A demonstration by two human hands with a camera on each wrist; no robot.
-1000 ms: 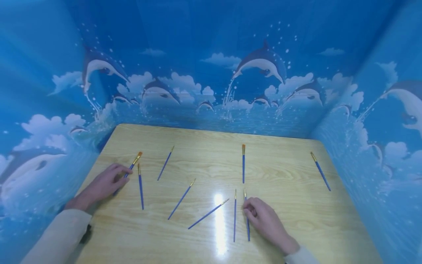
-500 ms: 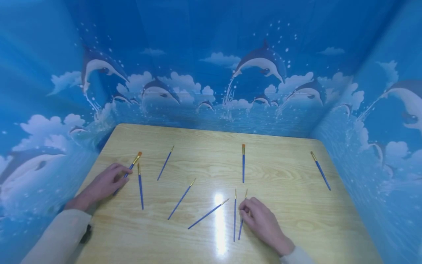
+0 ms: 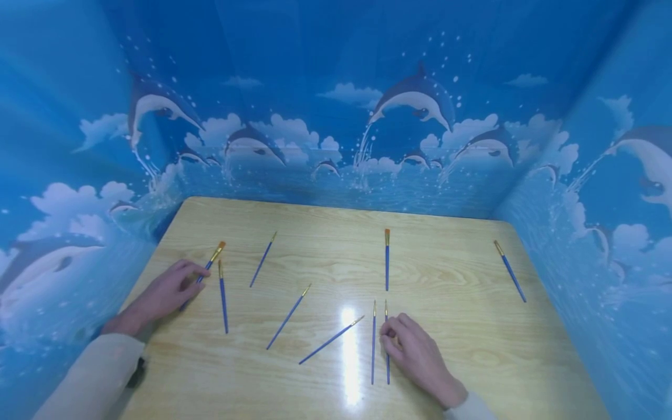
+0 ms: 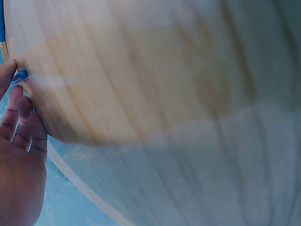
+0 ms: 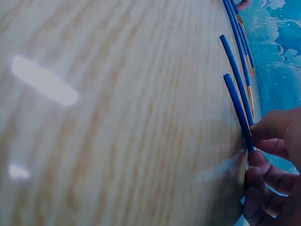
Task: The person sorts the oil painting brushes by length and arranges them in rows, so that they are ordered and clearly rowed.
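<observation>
My left hand (image 3: 170, 289) pinches the blue handle of a flat orange-bristled paintbrush (image 3: 216, 252) at the table's left side. In the left wrist view, that handle's rounded end (image 4: 22, 74) shows between thumb and fingers. Near the front, my right hand (image 3: 417, 353) holds a thin paintbrush (image 3: 388, 370) between thumb and fingertips, its tip pointing away. Just left of it lies a similar thin paintbrush (image 3: 373, 350), nearly parallel and a small gap apart. From the right wrist, the held handle (image 5: 237, 103) appears low against the wood.
More blue-handled paintbrushes lie about: one beside my left hand (image 3: 223, 303), slanted ones (image 3: 262, 259) (image 3: 289, 317) (image 3: 332, 340) mid-left, a flat one (image 3: 387, 262) behind, and one (image 3: 510, 271) far right. Dolphin-printed cloth (image 3: 336, 105) encloses the wooden table (image 3: 451, 256).
The paintbrush in my right hand has turned and shifted left, now standing nearly parallel to its neighbour. My right hand moved slightly left with it. My left hand stays put.
</observation>
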